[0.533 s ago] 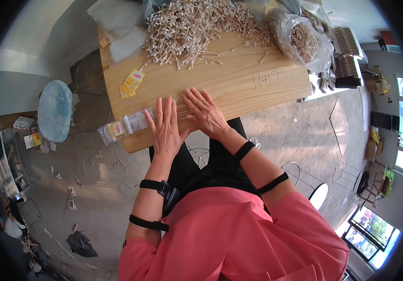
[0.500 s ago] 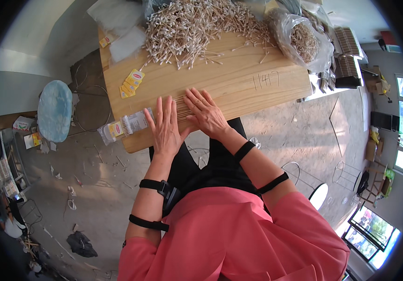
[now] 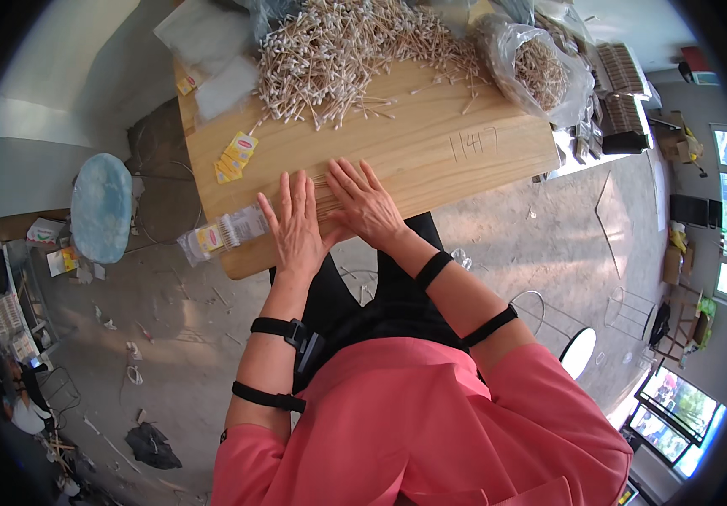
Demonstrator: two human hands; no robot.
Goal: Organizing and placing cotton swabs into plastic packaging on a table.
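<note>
My left hand (image 3: 297, 229) lies flat at the table's near edge with its fingers stretched out. Beside it, my right hand (image 3: 368, 208) is also flat, fingers extended. Between and partly under both palms is a row of thin cotton swabs (image 3: 322, 196), its ends mostly hidden by the hands. Left of my left hand rests a clear plastic packet (image 3: 248, 223) with a yellow label and a few white swab tips showing. Farther back on the left are several small yellow cards (image 3: 237, 157), overlapping each other.
A large heap of loose cotton swabs (image 3: 321, 63) covers the back of the wooden table (image 3: 414, 169). Clear plastic bags (image 3: 227, 87) lie back left. An open bag of swabs (image 3: 540, 76) stands back right. A blue-covered stool (image 3: 102, 208) is at the left.
My right hand has shifted very slightly left, nearer my left hand. Both hands stay flat over the swabs, and the view has tilted a little.
</note>
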